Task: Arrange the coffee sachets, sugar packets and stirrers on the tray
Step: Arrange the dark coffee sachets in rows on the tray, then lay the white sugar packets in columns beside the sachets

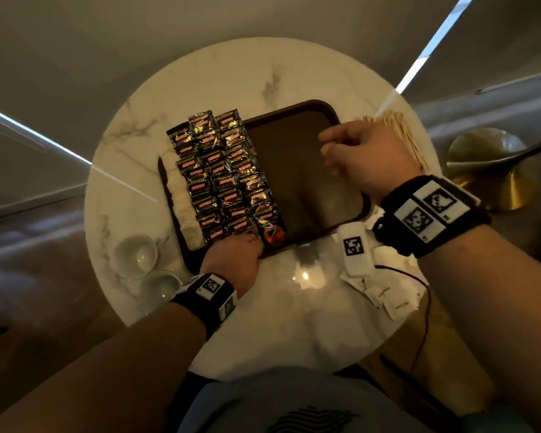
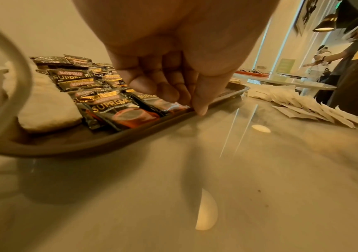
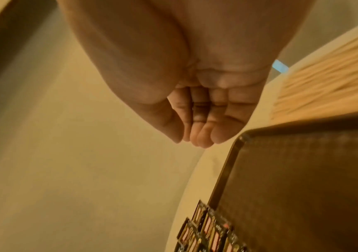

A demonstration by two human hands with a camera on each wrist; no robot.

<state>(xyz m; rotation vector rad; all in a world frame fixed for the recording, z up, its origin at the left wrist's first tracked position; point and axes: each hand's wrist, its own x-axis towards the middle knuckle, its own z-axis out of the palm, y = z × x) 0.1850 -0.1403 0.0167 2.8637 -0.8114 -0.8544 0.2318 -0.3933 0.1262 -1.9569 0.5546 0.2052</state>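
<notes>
A brown tray [image 1: 300, 170] [image 2: 109, 141] [image 3: 303, 179] lies on the round marble table. Black coffee sachets [image 1: 222, 179] [image 2: 83, 81] [image 3: 206, 233] fill its left part in three overlapping columns. A row of white sugar packets [image 1: 178, 185] [image 2: 46, 110] runs along its left edge. My left hand [image 1: 241, 251] [image 2: 184, 100] is at the tray's near rim, fingers curled, pinching the end of the nearest sachet [image 1: 270, 229] [image 2: 163, 105]. My right hand [image 1: 328, 148] [image 3: 195, 139] hovers over the tray's bare right half, fingers relaxed and holding nothing. Wooden stirrers [image 1: 400, 132] [image 3: 329, 81] lie in a pile right of the tray.
More white packets [image 1: 384, 295] [image 2: 314, 109] are spread on the table at the near right. Two glass cups [image 1: 135, 256] stand at the near left. A gold metal object [image 1: 487, 164] sits beyond the table's right edge. People [image 2: 346, 68] stand in the background.
</notes>
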